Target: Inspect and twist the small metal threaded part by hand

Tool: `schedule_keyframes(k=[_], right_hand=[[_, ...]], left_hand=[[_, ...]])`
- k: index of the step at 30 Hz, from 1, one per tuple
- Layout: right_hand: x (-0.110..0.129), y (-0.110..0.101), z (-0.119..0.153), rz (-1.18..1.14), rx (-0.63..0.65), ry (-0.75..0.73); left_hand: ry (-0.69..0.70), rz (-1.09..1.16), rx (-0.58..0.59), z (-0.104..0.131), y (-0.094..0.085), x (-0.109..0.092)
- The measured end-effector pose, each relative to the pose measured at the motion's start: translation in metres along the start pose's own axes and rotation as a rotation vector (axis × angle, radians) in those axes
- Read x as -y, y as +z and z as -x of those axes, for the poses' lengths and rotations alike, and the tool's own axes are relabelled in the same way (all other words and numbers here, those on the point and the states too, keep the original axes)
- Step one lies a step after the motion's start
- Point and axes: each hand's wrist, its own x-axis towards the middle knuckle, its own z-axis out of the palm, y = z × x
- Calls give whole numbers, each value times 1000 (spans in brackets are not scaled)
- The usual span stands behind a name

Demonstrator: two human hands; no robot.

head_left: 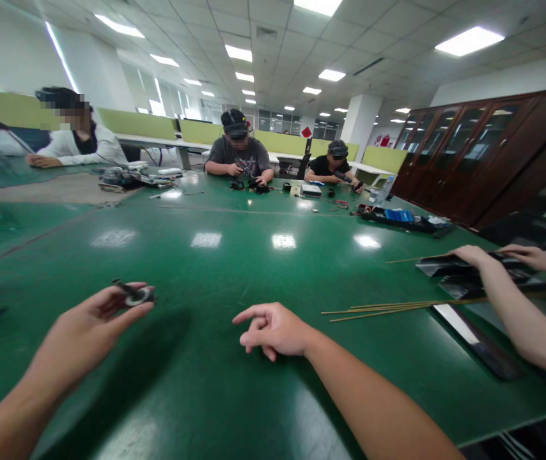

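My left hand [93,322] is closed on a small dark part with a short stem and a round, pale ring [135,295], pinched between thumb and fingers above the green table [234,275]. What kind of part it is, I cannot make out. To its right, my right hand [273,329] hovers over the tabletop with nothing in it. Its index finger stretches to the left, and the other fingers are loosely bent and apart. Several thin brass-coloured rods [373,310] lie to the right of this hand, not touching it.
At the right, another person's hands [474,255] rest on black, folded-looking pieces [445,265]. A dark strip with a white face [474,342] lies nearer. Across the table sit co-workers, with a black tray of tools [397,217] and a pile of parts [122,179] at the far side.
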Motion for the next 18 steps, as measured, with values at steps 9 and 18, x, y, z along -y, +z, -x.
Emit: schedule_keyframes(k=[9,18], right_hand=[[-5,-1,-5,519,-557,-246],[-1,10,-1,759,-465,-254]], left_hand=[[349,35,418,10,106,-63],[401,64,320,23,103,-30]])
